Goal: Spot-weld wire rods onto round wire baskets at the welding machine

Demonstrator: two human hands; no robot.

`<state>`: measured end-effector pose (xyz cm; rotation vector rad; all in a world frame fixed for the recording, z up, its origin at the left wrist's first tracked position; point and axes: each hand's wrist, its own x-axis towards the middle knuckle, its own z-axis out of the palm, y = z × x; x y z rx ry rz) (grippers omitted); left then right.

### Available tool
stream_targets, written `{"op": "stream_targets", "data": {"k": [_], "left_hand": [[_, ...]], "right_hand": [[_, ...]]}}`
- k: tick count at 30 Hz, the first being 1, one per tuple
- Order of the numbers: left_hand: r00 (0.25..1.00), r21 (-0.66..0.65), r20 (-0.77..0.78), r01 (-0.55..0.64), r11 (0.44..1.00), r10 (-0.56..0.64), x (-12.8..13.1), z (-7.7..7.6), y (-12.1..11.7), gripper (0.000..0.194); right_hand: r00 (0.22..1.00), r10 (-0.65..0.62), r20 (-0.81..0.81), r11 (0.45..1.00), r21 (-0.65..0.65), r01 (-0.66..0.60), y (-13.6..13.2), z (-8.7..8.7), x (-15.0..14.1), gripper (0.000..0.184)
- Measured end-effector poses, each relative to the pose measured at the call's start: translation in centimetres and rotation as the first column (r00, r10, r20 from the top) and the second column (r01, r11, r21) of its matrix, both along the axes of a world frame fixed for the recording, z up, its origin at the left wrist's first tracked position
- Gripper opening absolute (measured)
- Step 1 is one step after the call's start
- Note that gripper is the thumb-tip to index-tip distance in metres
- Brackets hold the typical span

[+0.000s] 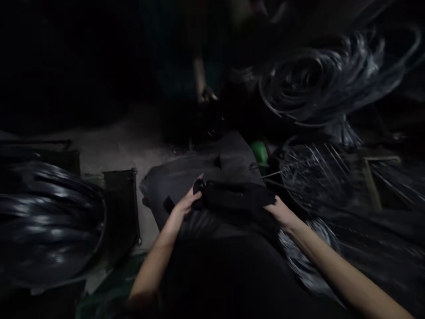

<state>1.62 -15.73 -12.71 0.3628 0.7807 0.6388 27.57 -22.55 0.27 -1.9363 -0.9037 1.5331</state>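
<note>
Across my lap lies a dark black bundle (235, 197), apparently soft; in the dim, blurred picture its kind cannot be made out. My left hand (188, 201) is closed on its left end, with the thumb showing on top. At the right end, my right hand (282, 213) grips the same bundle, its fingers partly hidden behind it. Dark grey trousers (186, 166) cover my legs beneath it.
Large coils of shiny dark tubing or cable (318, 79) stand at upper right. More glossy strands (49, 212) hang over a dark frame (135, 206) at left. A green object (259, 153) sits beyond my knee. Another person's hand (206, 94) shows ahead.
</note>
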Motion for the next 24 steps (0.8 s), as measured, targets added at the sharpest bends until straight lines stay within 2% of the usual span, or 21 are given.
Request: {"op": "stream_targets", "data": {"k": [2, 4, 5, 7, 9, 11, 12, 13, 15, 16, 18, 19, 20, 21, 22, 23, 24], "left_hand": [[0.994, 0.189, -0.072, 0.095, 0.977, -0.083, 1.8, 1.8, -1.0, 0.082], [0.961, 0.324, -0.207, 0.245, 0.914, -0.184, 3.8, 3.9, -2.1, 0.076], [0.93, 0.346, -0.28, 0.328, 0.879, -0.237, 4.8, 4.8, -2.6, 0.07], [0.849, 0.346, -0.42, 0.476, 0.808, -0.321, 6.8, 6.1, -3.7, 0.057], [0.785, 0.357, -0.52, 0.557, 0.75, -0.336, 8.4, 6.7, -4.7, 0.049], [0.781, 0.404, -0.556, 0.553, 0.729, -0.285, 9.4, 6.9, -5.8, 0.049], [0.789, 0.435, -0.562, 0.538, 0.722, -0.249, 9.5, 6.9, -6.3, 0.05], [0.793, 0.468, -0.571, 0.526, 0.71, -0.211, 9.5, 6.9, -6.8, 0.052], [0.786, 0.545, -0.601, 0.535, 0.645, -0.145, 9.1, 7.2, -7.8, 0.05], [0.778, 0.585, -0.615, 0.56, 0.586, -0.129, 8.9, 7.4, -8.3, 0.048], [0.763, 0.65, -0.632, 0.616, 0.446, -0.132, 8.6, 8.2, -9.4, 0.043], [0.757, 0.665, -0.635, 0.638, 0.389, -0.155, 8.5, 8.6, -9.9, 0.042], [0.753, 0.67, -0.631, 0.65, 0.359, -0.187, 8.6, 9.0, -10.4, 0.042], [0.751, 0.664, -0.621, 0.657, 0.357, -0.225, 8.6, 9.4, -10.9, 0.042], [0.752, 0.651, -0.605, 0.657, 0.381, -0.262, 8.7, 9.8, -11.4, 0.043], [0.755, 0.631, -0.587, 0.653, 0.418, -0.293, 8.7, 10.0, -11.7, 0.043], [0.758, 0.608, -0.569, 0.648, 0.458, -0.317, 8.8, 10.1, -12.0, 0.043]], "right_hand": [[0.996, -0.079, 0.04, 0.991, 0.113, 0.074, -2.5, 0.4, 2.2, 0.057], [0.991, -0.075, 0.111, 0.962, 0.269, 0.043, -4.1, 1.6, 4.9, 0.063], [0.985, -0.035, 0.17, 0.937, 0.348, -0.026, -4.7, 2.3, 6.2, 0.067], [0.938, 0.118, 0.327, 0.861, 0.437, -0.261, -6.1, 3.3, 8.8, 0.076], [0.821, 0.323, 0.471, 0.766, 0.379, -0.519, -7.7, 3.3, 10.5, 0.076], [0.716, 0.456, 0.528, 0.704, 0.278, -0.653, -9.5, 2.3, 11.0, 0.074], [0.714, 0.471, 0.518, 0.706, 0.265, -0.657, -10.4, 1.6, 11.0, 0.077], [0.753, 0.447, 0.482, 0.73, 0.29, -0.619, -11.2, 0.8, 10.9, 0.083], [0.89, 0.316, 0.329, 0.804, 0.406, -0.435, -12.7, -0.4, 11.1, 0.095], [0.945, 0.224, 0.238, 0.835, 0.452, -0.312, -13.4, -0.6, 11.5, 0.095], [0.988, 0.027, 0.154, 0.873, 0.478, -0.099, -14.6, 0.0, 12.9, 0.077], [0.98, -0.066, 0.186, 0.877, 0.479, -0.032, -15.1, 0.7, 13.6, 0.063], [0.957, -0.143, 0.253, 0.873, 0.487, 0.002, -15.6, 1.5, 14.2, 0.051], [0.925, -0.188, 0.33, 0.866, 0.499, -0.002, -15.8, 2.4, 14.5, 0.042], [0.899, -0.183, 0.398, 0.86, 0.507, -0.049, -15.9, 3.1, 14.3, 0.036], [0.885, -0.117, 0.45, 0.855, 0.499, -0.141, -15.8, 3.4, 13.8, 0.036], [0.875, 0.005, 0.484, 0.841, 0.471, -0.266, -15.5, 3.4, 12.8, 0.041]]}}
